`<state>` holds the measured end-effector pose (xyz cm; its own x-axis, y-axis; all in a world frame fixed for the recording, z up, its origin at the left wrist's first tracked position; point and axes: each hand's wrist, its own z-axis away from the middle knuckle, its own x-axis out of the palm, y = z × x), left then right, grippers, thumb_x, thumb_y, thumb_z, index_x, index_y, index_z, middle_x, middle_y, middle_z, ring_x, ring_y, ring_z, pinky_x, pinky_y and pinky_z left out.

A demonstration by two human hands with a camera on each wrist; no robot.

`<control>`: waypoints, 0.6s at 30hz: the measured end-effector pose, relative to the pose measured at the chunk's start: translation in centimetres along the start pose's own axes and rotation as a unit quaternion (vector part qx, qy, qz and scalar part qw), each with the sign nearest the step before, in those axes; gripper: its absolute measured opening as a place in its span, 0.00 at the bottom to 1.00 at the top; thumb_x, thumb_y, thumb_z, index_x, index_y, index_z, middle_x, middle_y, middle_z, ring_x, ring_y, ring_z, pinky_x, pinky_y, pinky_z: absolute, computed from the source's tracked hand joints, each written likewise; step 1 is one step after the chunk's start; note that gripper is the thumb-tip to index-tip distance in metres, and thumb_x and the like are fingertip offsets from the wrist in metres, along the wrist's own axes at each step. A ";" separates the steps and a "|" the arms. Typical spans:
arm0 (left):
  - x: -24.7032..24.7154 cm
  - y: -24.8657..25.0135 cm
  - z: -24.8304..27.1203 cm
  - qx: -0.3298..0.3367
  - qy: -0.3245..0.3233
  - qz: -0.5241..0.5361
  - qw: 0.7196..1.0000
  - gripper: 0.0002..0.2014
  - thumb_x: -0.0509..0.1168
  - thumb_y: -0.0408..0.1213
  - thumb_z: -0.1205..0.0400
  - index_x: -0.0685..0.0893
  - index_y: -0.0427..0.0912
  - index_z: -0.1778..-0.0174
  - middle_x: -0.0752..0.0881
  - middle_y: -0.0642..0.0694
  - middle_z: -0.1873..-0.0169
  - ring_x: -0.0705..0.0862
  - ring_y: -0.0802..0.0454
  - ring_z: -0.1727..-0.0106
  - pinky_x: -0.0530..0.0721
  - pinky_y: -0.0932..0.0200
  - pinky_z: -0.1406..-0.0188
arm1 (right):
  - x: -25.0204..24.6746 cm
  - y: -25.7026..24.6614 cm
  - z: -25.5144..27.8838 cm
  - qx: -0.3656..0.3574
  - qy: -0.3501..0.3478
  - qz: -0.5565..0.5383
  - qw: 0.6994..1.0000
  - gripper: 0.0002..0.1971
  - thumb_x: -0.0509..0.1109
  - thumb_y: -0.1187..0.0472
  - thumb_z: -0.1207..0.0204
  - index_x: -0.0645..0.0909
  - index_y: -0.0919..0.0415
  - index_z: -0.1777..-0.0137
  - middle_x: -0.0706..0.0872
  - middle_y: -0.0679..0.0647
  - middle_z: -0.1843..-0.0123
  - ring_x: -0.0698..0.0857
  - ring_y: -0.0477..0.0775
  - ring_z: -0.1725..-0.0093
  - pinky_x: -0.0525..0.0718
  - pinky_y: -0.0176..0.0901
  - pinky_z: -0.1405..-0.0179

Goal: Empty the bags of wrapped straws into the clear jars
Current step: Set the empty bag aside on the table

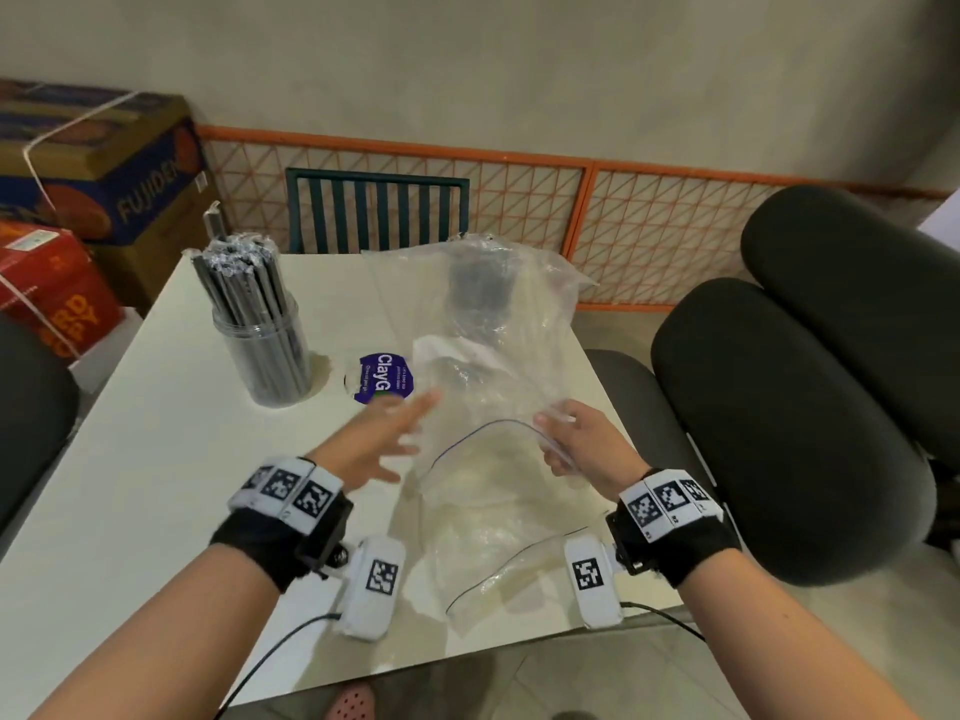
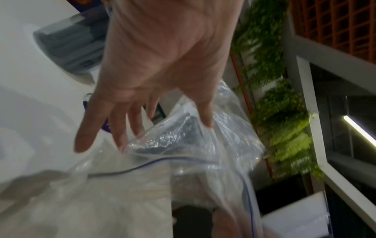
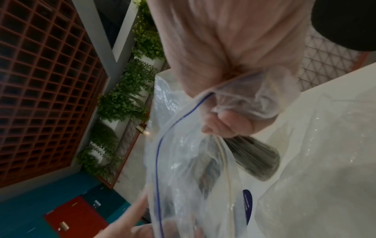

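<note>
A clear jar (image 1: 265, 330) packed with grey wrapped straws stands on the white table (image 1: 145, 459) at the left; it also shows in the left wrist view (image 2: 69, 48). A large clear zip bag (image 1: 493, 350) is lifted above the table's middle. My right hand (image 1: 558, 439) grips the bag's blue-lined mouth edge, fingers curled round the plastic (image 3: 227, 122). My left hand (image 1: 400, 433) is open, fingers spread, at the left side of the bag's mouth (image 2: 142, 127). A dark blurred shape (image 1: 480, 283) shows through the plastic.
A purple lid (image 1: 384, 379) lies beside the jar. A second flat clear bag (image 1: 498, 569) lies at the table's front edge. Cardboard boxes (image 1: 104, 163) stand at the left, black chair cushions (image 1: 805, 407) at the right, a green chair back (image 1: 376, 210) and orange mesh fence (image 1: 649, 210) behind.
</note>
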<state>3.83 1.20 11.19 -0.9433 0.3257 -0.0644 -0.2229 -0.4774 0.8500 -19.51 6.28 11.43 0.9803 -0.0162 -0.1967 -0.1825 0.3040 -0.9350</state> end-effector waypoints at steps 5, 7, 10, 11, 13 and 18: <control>2.4 -1.8 0.0 0.034 0.037 0.082 0.995 0.12 0.56 0.29 0.16 0.76 0.41 0.66 0.77 0.44 0.67 0.80 0.49 0.67 0.85 0.58 0.73 | -0.7 0.4 -0.1 0.013 0.039 0.031 0.999 0.23 0.66 0.47 0.22 0.80 0.73 0.59 0.79 0.59 0.66 0.81 0.52 0.66 0.86 0.35 0.70; 2.4 -1.9 -0.4 0.046 0.088 0.126 0.987 0.14 0.53 0.28 0.16 0.73 0.41 0.67 0.74 0.43 0.69 0.80 0.49 0.72 0.85 0.58 0.74 | -2.0 0.9 0.0 0.016 0.063 0.060 0.996 0.23 0.68 0.48 0.23 0.77 0.70 0.66 0.75 0.63 0.67 0.81 0.53 0.67 0.81 0.30 0.76; 3.0 -2.2 -0.5 0.097 0.139 0.052 0.984 0.14 0.51 0.35 0.14 0.71 0.45 0.66 0.71 0.45 0.70 0.72 0.48 0.72 0.75 0.55 0.66 | -2.8 1.6 0.7 0.032 0.050 0.092 0.994 0.20 0.70 0.48 0.25 0.74 0.65 0.66 0.76 0.59 0.68 0.77 0.47 0.78 0.73 0.32 0.81; 3.4 -2.4 -0.5 0.117 0.140 0.036 0.982 0.12 0.52 0.37 0.14 0.72 0.47 0.64 0.72 0.46 0.69 0.71 0.47 0.70 0.74 0.53 0.64 | -3.0 1.8 0.9 0.032 0.032 0.053 0.998 0.17 0.71 0.50 0.25 0.78 0.66 0.57 0.79 0.58 0.64 0.78 0.46 0.77 0.74 0.34 0.79; 3.9 -2.6 -0.4 0.116 0.084 0.061 0.988 0.02 0.58 0.41 0.15 0.71 0.49 0.53 0.75 0.45 0.64 0.75 0.49 0.69 0.77 0.53 0.67 | -3.5 2.3 1.5 0.025 -0.007 -0.034 0.999 0.19 0.72 0.56 0.25 0.75 0.64 0.39 0.84 0.58 0.51 0.82 0.46 0.66 0.79 0.38 0.73; 4.4 -6.1 -1.2 -0.023 -0.027 -0.002 0.999 0.38 0.70 0.39 0.23 0.50 0.50 0.25 0.74 0.35 0.36 0.82 0.38 0.46 0.85 0.44 0.51 | -4.2 5.7 1.3 0.130 -0.016 0.208 0.969 0.42 0.76 0.45 0.32 0.59 0.56 0.23 0.76 0.57 0.30 0.83 0.57 0.44 0.86 0.43 0.63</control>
<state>0.72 4.61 5.11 -0.9278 0.3713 -0.0377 -0.2387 -0.5126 0.8248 -24.54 9.31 7.29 0.8281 0.1873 -0.5284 -0.5422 0.5069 -0.6701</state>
